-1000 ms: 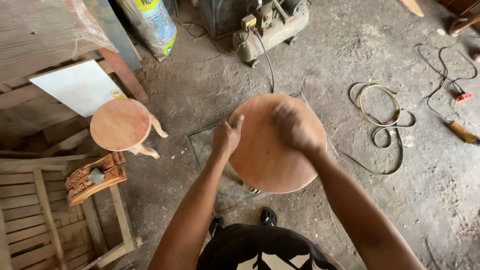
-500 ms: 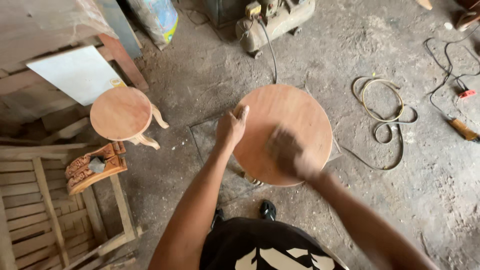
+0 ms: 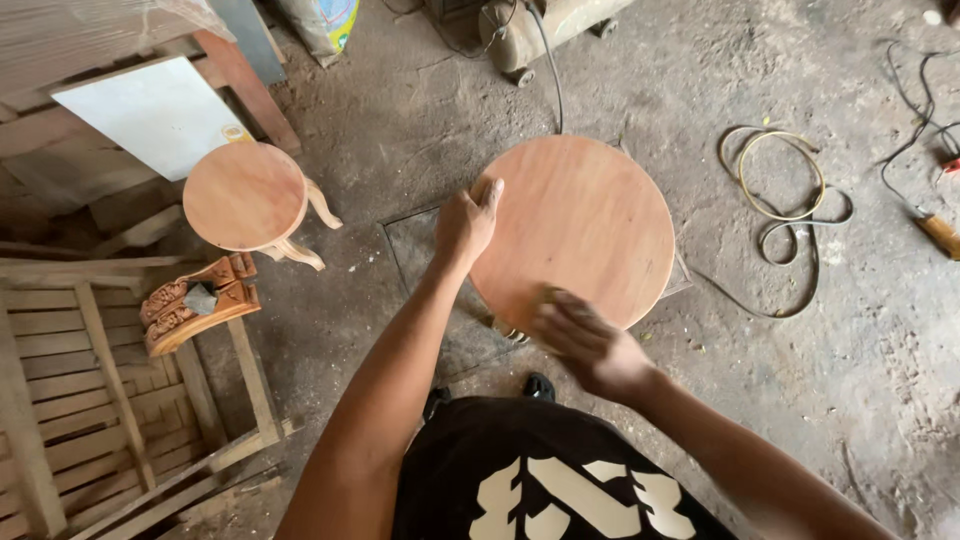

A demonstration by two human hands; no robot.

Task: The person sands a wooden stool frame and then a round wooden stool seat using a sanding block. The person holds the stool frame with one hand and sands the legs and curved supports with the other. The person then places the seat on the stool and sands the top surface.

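Note:
A round wooden tabletop (image 3: 590, 215) stands in front of me on the dirt floor. My left hand (image 3: 467, 220) rests flat on its left rim, fingers together, steadying it. My right hand (image 3: 585, 340) is blurred with motion at the near edge of the top, pressing a small yellowish pad (image 3: 545, 296), likely sandpaper, against the wood. My arms and black printed shirt fill the lower part of the view.
A smaller round stool (image 3: 245, 195) with curved legs stands to the left. A carved wood piece (image 3: 190, 305) lies on a slatted wooden frame (image 3: 110, 400). A coiled hose (image 3: 790, 200) and cables lie at right. A compressor (image 3: 540, 30) sits at the top.
My right hand has swept from the far right part of the tabletop across it to the near edge. The left hand kept its hold on the left rim.

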